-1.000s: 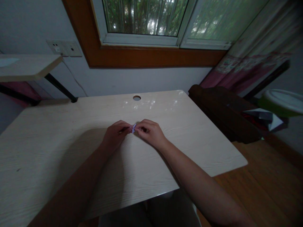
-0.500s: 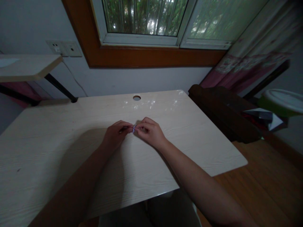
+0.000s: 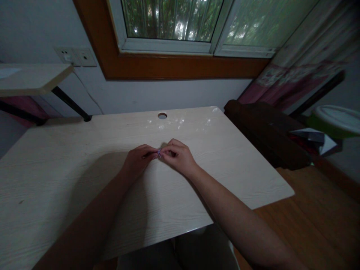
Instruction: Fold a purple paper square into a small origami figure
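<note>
A small, pale purple strip-like piece (image 3: 159,153) shows between my fingertips, over the middle of the light wood-grain table (image 3: 174,195). Its exact kind is too small to make out, and most of it is covered by fingers. My left hand (image 3: 137,158) pinches it from the left, thumb and fingers closed. From the right, my right hand (image 3: 179,155) pinches the same piece, its fingers curled. The fingertips of both hands almost meet around it.
Behind the hands, a round cable hole (image 3: 162,116) pierces the tabletop. A raised shelf (image 3: 33,80) on black legs stands at the left. Dark wooden furniture (image 3: 253,127) lies beyond the right edge, with a green and white container (image 3: 334,122). A window is ahead.
Both hands stay in nearly the same place. The fingertips have drawn slightly closer together, and less of the purple piece shows between them.
</note>
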`<state>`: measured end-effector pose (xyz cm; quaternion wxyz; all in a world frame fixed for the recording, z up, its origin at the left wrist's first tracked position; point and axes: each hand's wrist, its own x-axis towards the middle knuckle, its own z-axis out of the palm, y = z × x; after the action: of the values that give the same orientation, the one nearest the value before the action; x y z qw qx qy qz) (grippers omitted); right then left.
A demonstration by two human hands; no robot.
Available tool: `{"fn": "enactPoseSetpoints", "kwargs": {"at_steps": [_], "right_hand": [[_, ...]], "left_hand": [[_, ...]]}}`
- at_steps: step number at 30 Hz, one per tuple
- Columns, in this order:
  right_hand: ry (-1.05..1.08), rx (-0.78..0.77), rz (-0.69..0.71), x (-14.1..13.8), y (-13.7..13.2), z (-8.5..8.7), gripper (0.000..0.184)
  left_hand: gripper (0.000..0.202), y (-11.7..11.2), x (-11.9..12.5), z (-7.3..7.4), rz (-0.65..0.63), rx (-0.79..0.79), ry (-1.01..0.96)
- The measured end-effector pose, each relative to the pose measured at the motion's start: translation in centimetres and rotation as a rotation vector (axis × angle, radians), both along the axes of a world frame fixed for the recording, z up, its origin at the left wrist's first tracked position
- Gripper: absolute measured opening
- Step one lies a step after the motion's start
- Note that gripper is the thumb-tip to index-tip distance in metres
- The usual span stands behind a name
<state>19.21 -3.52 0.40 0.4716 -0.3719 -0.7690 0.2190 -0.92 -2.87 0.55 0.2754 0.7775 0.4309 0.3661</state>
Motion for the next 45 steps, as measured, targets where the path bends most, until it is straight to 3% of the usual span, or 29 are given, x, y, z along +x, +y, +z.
{"fn": "enactPoseSetpoints", "kwargs": {"at_steps": [15,23,28,45], "right_hand": [[0.032,-0.06,-0.01,0.0,-0.1,0.4,0.009],[0.044,-0.151,-0.044,0.1,-0.1,0.7,0.017],[0.031,-0.194,0.044,-0.2,0.0,0.4,0.022],[0.054,-0.294,0.061,0.1,0.4,0.2,0.019]], "left_hand": [[0.016,-0.1,-0.2,0.5,-0.001,-0.022,-0.06],[0.02,0.2,-0.4,-0.3,0.081,-0.146,-0.296],[0.019,0.2,-0.5,-0.1,0.095,-0.128,-0.234],[0.025,-0.3,-0.3,0.8,0.007,-0.318,-0.209]]}}
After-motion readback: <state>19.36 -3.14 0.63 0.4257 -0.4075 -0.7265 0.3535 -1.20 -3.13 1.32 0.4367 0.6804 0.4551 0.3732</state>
